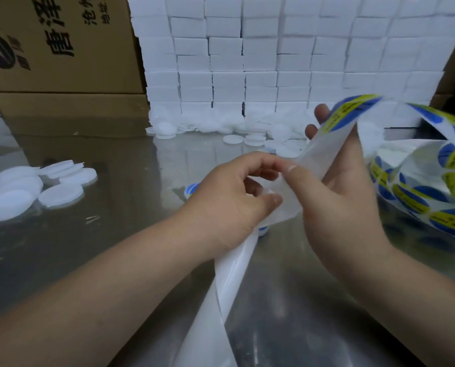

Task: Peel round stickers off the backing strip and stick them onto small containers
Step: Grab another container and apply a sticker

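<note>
Thumb and forefinger of my left hand (221, 205) pinch the empty backing strip (323, 145), and my right hand (340, 194) grips it higher up, thumb in front, fingers behind, so the stretch between is taut and, I reckon, the next sticker (351, 112) will lift at the bend. That sticker sits just beside my right fingertips. Spent strip trails down towards me; the unused length lies heaped on the table (115, 247) at my right. Plain white containers (62, 194) wait at my left, and one labelled container (192, 188) peeks out beyond my left hand
</note>
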`<state>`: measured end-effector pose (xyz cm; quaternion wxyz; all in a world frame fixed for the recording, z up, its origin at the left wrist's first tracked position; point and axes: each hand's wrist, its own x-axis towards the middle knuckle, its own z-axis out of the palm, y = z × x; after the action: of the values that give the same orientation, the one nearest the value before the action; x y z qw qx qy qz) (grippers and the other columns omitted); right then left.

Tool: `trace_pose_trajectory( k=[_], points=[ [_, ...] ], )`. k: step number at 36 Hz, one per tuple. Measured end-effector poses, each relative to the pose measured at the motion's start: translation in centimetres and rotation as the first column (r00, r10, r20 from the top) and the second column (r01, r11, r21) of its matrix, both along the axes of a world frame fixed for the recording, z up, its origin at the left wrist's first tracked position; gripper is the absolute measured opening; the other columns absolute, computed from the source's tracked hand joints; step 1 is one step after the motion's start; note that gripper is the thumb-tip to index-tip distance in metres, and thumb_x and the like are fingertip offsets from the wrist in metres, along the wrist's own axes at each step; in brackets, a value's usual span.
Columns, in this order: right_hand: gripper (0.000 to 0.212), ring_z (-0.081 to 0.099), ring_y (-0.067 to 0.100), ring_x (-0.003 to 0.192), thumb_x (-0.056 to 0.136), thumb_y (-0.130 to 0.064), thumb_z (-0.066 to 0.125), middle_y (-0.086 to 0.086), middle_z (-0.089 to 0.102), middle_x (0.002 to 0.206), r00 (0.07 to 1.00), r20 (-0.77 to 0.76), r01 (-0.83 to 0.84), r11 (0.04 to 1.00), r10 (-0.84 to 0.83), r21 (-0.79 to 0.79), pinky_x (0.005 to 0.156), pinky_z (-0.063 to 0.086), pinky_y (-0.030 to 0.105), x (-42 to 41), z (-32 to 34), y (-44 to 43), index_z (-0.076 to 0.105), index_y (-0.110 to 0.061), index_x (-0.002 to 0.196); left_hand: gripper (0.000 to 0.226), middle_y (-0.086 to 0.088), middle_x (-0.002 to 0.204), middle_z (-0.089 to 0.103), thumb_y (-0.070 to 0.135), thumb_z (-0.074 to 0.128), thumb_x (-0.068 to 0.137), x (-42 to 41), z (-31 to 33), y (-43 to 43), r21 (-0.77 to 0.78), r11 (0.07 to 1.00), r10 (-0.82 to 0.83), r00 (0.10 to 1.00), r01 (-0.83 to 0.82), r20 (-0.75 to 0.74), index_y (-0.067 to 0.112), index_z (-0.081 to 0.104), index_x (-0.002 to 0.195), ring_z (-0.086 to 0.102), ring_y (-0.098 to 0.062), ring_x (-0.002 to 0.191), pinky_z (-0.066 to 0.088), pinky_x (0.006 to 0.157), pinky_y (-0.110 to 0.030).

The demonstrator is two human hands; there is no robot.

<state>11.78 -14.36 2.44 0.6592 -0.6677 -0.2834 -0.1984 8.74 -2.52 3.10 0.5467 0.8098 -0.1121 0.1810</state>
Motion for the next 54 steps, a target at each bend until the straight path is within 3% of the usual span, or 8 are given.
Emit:
trace_pose_trajectory(
  k=[17,23,29,36,41,44,47,54],
  points=[
    [0.035,0.058,0.022,0.104,0.071,-0.024,0.044,0.004,0.059,0.115,0.95,-0.266,0.197,0.975,-0.164,0.103,0.095,0.045,0.049,1.8,0.0,-0.3,0.062,-0.025,0.101,0.017,0.018,0.094,0.06,0.034,0.062,0.076,0.6,0.0,0.4,0.087,0.983,0.17,0.983,-0.164,-0.073,0.042,0.055,0.089,0.059,-0.001,0.079,0.05,0.07,-0.02],
    [0.026,0.052,-0.007,0.055,0.085,-0.005,0.046,-0.02,0.061,0.063,0.955,-0.262,0.165,0.982,-0.137,0.09,0.055,0.043,0.012,3.1,-0.8,-0.5,0.062,-0.026,0.083,0.018,0.011,0.068,0.055,0.015,0.052,0.085,6.1,-0.7,3.3,-0.109,0.87,0.465,0.874,-0.481,-0.143,0.028,0.057,0.073,0.051,-0.006,0.06,0.043,0.06,-0.023],
    [0.046,0.046,-0.031,0.062,0.086,0.002,0.045,-0.041,0.05,0.063,0.967,-0.23,0.123,0.992,-0.114,0.025,0.054,0.031,-0.007,3.1,-1.1,-0.3,0.052,-0.034,0.114,0.02,0.008,0.083,0.057,0.016,0.042,0.086,12.2,-0.2,8.3,0.147,0.795,0.598,0.801,-0.589,-0.028,0.029,0.056,0.093,0.049,-0.01,0.062,0.04,0.048,-0.02],
    [0.035,0.044,-0.006,0.042,0.08,0.005,0.045,-0.027,0.045,0.044,0.98,-0.161,0.111,0.992,-0.12,-0.063,0.039,0.03,0.005,3.2,-1.3,-0.5,0.038,-0.028,0.068,0.048,-0.008,0.142,0.04,0.016,0.039,0.09,18.5,-1.1,14.1,0.679,0.607,0.656,0.743,-0.413,-0.135,0.025,0.04,0.137,0.05,-0.031,0.115,0.04,0.081,-0.027],
    [0.021,0.049,-0.001,0.051,0.078,-0.002,0.05,-0.02,0.055,0.06,0.979,-0.176,0.091,0.993,-0.102,-0.072,0.048,0.039,0.008,3.7,-2.2,-0.4,0.054,-0.022,0.082,0.055,-0.01,0.155,0.013,0.032,0.038,0.093,22.1,-1.0,15.2,0.829,0.485,0.636,0.763,-0.278,-0.116,0.028,0.022,0.145,0.016,-0.028,0.14,0.023,0.107,-0.031],
    [0.012,0.059,0.017,0.061,0.082,-0.009,0.054,-0.003,0.064,0.065,0.977,-0.191,0.081,0.995,-0.09,-0.053,0.062,0.051,0.032,3.5,-2.4,-0.1,0.06,-0.02,0.086,0.058,-0.009,0.156,-0.001,0.034,0.038,0.094,25.1,-0.2,13.6,0.862,0.462,0.564,0.819,-0.206,-0.106,0.031,0.013,0.146,0.003,-0.024,0.143,0.014,0.111,-0.03],
    [0.006,0.051,-0.001,0.05,0.083,-0.028,0.053,-0.011,0.059,0.054,0.985,-0.086,0.152,0.988,-0.153,-0.01,0.049,0.042,0.009,2.9,-2.2,-0.2,0.059,-0.028,0.082,0.058,-0.008,0.156,-0.007,0.033,0.035,0.095,27.7,0.5,11.0,0.898,0.421,0.496,0.862,-0.131,-0.107,0.03,0.008,0.147,0.0,-0.027,0.143,0.011,0.112,-0.034],
    [0.022,0.046,-0.002,0.042,0.077,-0.025,0.05,-0.015,0.049,0.041,0.976,-0.112,0.187,0.982,-0.189,-0.029,0.04,0.034,0.007,2.9,-1.8,-0.3,0.056,-0.035,0.059,0.028,-0.011,0.114,0.063,0.016,0.042,0.094,28.6,-0.7,8.0,0.965,0.26,0.441,0.894,-0.042,-0.08,0.007,0.061,0.112,0.06,-0.027,0.1,0.046,0.081,-0.032]
  ],
)
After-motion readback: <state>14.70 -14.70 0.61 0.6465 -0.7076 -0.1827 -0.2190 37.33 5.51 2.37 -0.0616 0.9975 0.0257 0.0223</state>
